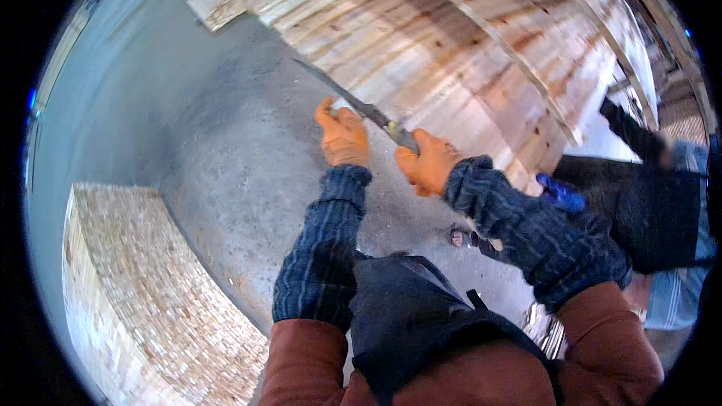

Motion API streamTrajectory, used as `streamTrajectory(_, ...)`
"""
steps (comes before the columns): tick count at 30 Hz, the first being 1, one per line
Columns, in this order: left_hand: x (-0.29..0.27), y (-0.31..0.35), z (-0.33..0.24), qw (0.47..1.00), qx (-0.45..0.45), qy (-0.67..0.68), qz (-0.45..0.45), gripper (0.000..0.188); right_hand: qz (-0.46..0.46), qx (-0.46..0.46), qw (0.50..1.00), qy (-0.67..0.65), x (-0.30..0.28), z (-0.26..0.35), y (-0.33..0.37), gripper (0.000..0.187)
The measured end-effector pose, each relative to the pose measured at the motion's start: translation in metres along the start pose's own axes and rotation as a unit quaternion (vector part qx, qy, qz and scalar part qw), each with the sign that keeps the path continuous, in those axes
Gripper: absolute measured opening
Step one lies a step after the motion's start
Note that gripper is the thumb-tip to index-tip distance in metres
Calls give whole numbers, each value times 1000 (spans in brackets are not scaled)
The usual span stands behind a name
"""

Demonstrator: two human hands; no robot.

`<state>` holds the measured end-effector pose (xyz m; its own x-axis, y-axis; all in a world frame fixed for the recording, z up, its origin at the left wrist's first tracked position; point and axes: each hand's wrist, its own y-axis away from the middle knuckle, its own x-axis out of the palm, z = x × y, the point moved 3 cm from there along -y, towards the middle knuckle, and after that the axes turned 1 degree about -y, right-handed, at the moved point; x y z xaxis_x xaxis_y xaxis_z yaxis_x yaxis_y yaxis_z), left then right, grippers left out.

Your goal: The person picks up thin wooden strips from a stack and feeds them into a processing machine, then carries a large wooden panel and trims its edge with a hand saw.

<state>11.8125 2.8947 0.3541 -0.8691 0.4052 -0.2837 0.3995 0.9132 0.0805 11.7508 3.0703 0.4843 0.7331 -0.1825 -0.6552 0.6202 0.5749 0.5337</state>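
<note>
My right hand [430,162], in an orange glove, is closed around the handle of a long knife [368,110] with a narrow dark blade. The blade slants up and left along the near edge of a stack of pale wooden boards [421,68]. Just left of the blade is my left hand [344,137], also in an orange glove. Its fingers are partly bent and apart, with nothing visible held in them. Motion blurs the fingertips, and I cannot tell whether they touch the blade.
Narrow wooden strips [492,34] lie across the boards. At lower left stands a block of tightly stacked thin wood [162,286] on the grey concrete floor [233,135]. To my right is another person in dark clothing [647,214], with a blue-gloved hand [562,194] by the boards.
</note>
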Motion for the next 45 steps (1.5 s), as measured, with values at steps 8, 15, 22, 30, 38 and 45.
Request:
streamTrajectory(8,-4,3,-3,994,65,10,-86,46,4,48,998,-40,0,-74,130,47)
streamTrajectory(15,2,9,-17,1000,7,-12,-19,45,-8,-2,999,-32,9,14,-8,48)
streamTrajectory(22,-1,-6,-1,997,-11,49,-54,47,-21,20,997,-70,1,-79,137,43)
streamTrajectory(30,0,-3,-10,997,13,-23,-68,40,-5,-62,997,-55,15,16,-8,59)
streamTrajectory(38,6,0,-5,993,32,47,-100,45,-41,-3,999,-19,-5,-68,99,37)
streamTrajectory(45,-4,-12,0,998,-43,-1,-49,42,-12,-42,999,-18,16,-1,-6,54)
